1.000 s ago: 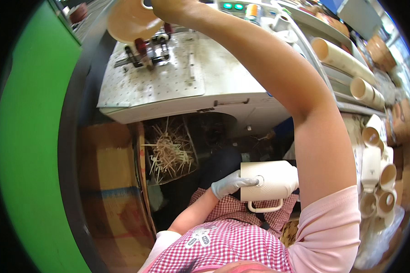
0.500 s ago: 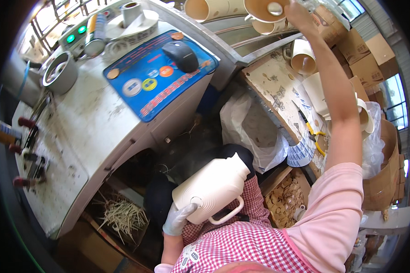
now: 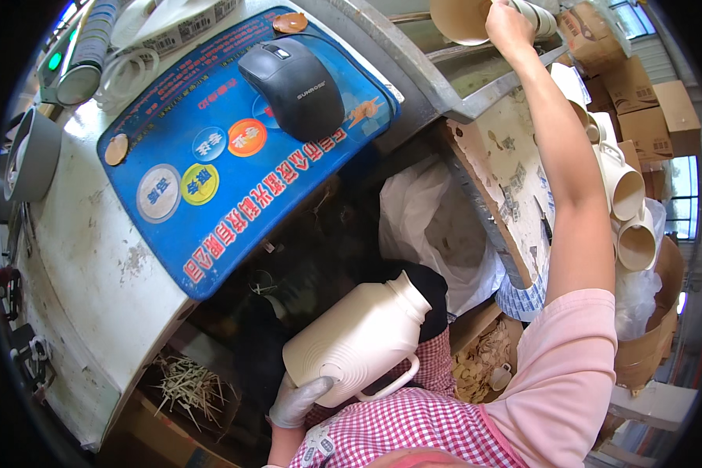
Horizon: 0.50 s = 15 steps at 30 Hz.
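Observation:
On my lap lies a cream plastic thermos jug shell (image 3: 359, 335), tilted, with its neck toward the upper right and its handle on the lower side. My left hand (image 3: 298, 399), in a pale glove, is closed around its base end. At the top, my bare right hand (image 3: 511, 31) reaches far out, its fingers closed at the rim of another cream jug shell (image 3: 454, 22) whose wide open end shows a tan inside. The picture edge cuts off part of that shell. More shells (image 3: 628, 195) lie on their sides right of my right forearm.
A white desk (image 3: 86, 257) on the left carries a blue mouse pad (image 3: 152, 234) and a black mouse (image 3: 292, 90). A metal frame edge (image 3: 421, 66) runs along the top. A plastic bag (image 3: 413, 210) hangs beside the worktable (image 3: 483, 160). Below are tan discs (image 3: 480, 363) and thin sticks (image 3: 187, 390).
The view has shifted closer to the desk, so the mouse pad looks larger. My left hand still holds the jug shell on my lap; my right hand stays at the shell at the top.

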### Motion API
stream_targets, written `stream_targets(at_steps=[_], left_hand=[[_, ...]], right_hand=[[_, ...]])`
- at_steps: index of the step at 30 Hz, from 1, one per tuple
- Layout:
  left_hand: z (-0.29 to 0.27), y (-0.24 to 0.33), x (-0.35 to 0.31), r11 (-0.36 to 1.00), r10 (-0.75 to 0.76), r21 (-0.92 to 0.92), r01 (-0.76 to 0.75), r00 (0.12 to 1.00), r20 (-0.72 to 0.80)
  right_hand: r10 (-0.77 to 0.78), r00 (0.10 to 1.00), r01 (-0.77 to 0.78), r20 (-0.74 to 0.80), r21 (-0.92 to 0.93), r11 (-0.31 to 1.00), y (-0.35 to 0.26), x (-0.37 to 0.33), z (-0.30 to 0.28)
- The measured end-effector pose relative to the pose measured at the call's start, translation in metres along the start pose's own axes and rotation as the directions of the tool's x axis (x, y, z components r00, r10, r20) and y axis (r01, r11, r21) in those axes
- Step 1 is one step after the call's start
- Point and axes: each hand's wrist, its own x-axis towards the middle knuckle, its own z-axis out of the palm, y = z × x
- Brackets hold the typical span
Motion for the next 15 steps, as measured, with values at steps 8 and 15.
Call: stream_targets(at_steps=[8, 15], left_hand=[[-0.005, 0.000, 0.002, 0.997, -0.070, -0.026, 0.070, 0.997, 0.020], [-0.005, -0.005, -0.010, 0.995, -0.080, -0.049, 0.085, 0.993, 0.092]], right_hand=[[0.168, 0.970, -0.132, 0.175, -0.199, 0.971, 0.041, 0.018, 0.032], [0.050, 0.938, 0.111, 0.343, -0.435, 0.894, 0.032, 0.024, 0.018]])
